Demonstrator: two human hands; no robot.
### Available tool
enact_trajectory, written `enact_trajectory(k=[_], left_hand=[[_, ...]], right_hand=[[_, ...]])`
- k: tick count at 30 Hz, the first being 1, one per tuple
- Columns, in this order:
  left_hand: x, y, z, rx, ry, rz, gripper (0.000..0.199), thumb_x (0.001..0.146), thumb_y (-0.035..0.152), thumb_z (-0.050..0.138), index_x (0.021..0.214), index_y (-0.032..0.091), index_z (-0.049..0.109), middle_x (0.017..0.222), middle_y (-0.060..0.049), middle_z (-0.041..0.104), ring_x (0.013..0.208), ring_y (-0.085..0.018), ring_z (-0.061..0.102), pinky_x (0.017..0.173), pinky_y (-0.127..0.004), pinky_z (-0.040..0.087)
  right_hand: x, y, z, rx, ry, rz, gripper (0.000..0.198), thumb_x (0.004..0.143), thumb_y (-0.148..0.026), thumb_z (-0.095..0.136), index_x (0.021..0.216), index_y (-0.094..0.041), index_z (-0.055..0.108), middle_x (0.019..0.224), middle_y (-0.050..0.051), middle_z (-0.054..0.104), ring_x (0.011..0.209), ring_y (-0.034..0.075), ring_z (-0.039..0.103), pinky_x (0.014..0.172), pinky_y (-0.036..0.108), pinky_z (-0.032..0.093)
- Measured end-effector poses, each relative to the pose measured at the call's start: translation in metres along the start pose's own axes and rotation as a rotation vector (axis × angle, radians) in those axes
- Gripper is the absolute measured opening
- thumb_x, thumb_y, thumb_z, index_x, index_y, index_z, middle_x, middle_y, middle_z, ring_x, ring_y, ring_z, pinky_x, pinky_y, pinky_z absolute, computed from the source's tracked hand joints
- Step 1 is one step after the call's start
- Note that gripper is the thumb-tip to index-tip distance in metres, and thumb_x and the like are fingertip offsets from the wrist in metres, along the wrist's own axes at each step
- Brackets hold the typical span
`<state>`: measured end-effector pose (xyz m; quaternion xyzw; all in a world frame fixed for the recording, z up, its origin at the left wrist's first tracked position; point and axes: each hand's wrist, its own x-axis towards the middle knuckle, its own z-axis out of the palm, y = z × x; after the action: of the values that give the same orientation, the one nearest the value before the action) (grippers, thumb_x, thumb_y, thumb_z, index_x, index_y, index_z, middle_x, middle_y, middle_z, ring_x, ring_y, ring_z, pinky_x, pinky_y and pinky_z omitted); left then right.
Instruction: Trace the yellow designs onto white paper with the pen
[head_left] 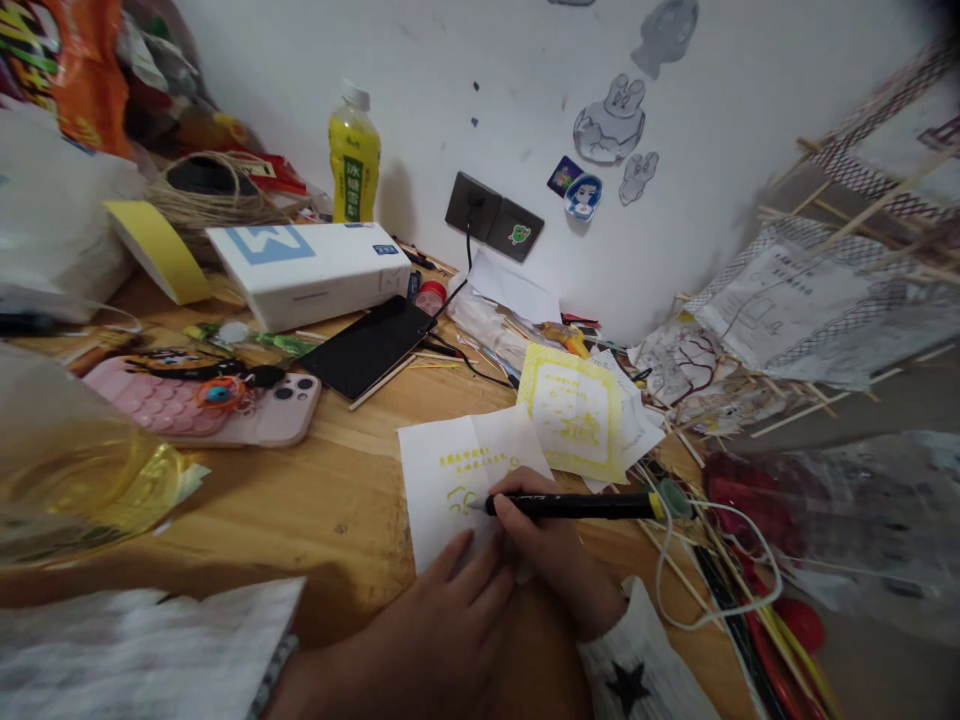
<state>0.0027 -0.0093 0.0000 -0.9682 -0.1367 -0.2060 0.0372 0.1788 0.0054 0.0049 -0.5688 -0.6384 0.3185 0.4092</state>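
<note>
My right hand (551, 540) grips a black marker pen (577, 505) with a yellow band at its rear end. The tip meets a white sheet of paper (431, 470) that bears yellow writing and a few yellow curved strokes. Fingers stretched out, my left hand (442, 620) rests on the sheet's lower edge. Just beyond the sheet's upper right corner lies a yellow-bordered paper (574, 412) with a yellow drawing on it.
A pink phone (289, 415), a black phone (371, 345) with a cable, a white box (315, 280) and a yellow tape roll (161, 255) lie to the left. Behind them stands a drink bottle (354, 155). Thin sticks and plastic bags (847, 500) crowd the right.
</note>
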Motion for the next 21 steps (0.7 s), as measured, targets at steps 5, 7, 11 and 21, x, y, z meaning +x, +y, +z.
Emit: enact_trajectory(k=[5,7,11,21], left_hand=[[-0.002,0.001,0.006,-0.012,0.013,0.003,0.043,0.094,0.042,0.048,0.115,0.010,0.068,0.123,-0.013,0.064,0.119,-0.034,0.050,0.101,-0.048,0.028],[-0.003,0.001,0.007,-0.016,0.017,-0.005,0.044,0.095,0.042,0.048,0.118,0.009,0.066,0.123,-0.013,0.064,0.119,-0.034,0.050,0.101,-0.048,0.028],[-0.002,0.002,0.005,-0.027,0.016,0.013,0.043,0.094,0.040,0.047,0.116,0.009,0.067,0.124,-0.014,0.063,0.119,-0.034,0.050,0.103,-0.048,0.027],[-0.003,0.001,-0.004,-0.079,-0.058,-0.008,0.042,0.095,0.036,0.045,0.119,0.008,0.065,0.128,-0.017,0.061,0.120,-0.032,0.052,0.102,-0.046,0.033]], right_hand=[[0.000,0.002,0.001,0.014,0.026,0.001,0.012,0.082,-0.023,0.055,0.071,-0.021,0.059,0.066,-0.002,0.060,0.064,0.014,0.057,0.061,0.023,0.048],[0.000,0.001,0.000,0.013,0.025,0.004,0.012,0.081,-0.022,0.055,0.069,-0.021,0.059,0.065,-0.002,0.059,0.063,0.014,0.056,0.060,0.023,0.048],[0.001,0.000,0.000,-0.001,0.046,-0.007,0.013,0.079,-0.021,0.054,0.067,-0.021,0.057,0.063,-0.002,0.058,0.062,0.014,0.056,0.060,0.024,0.047],[0.004,-0.006,-0.005,0.048,0.172,0.009,0.012,0.077,-0.025,0.054,0.066,-0.021,0.057,0.058,-0.004,0.053,0.054,0.013,0.049,0.052,0.023,0.043]])
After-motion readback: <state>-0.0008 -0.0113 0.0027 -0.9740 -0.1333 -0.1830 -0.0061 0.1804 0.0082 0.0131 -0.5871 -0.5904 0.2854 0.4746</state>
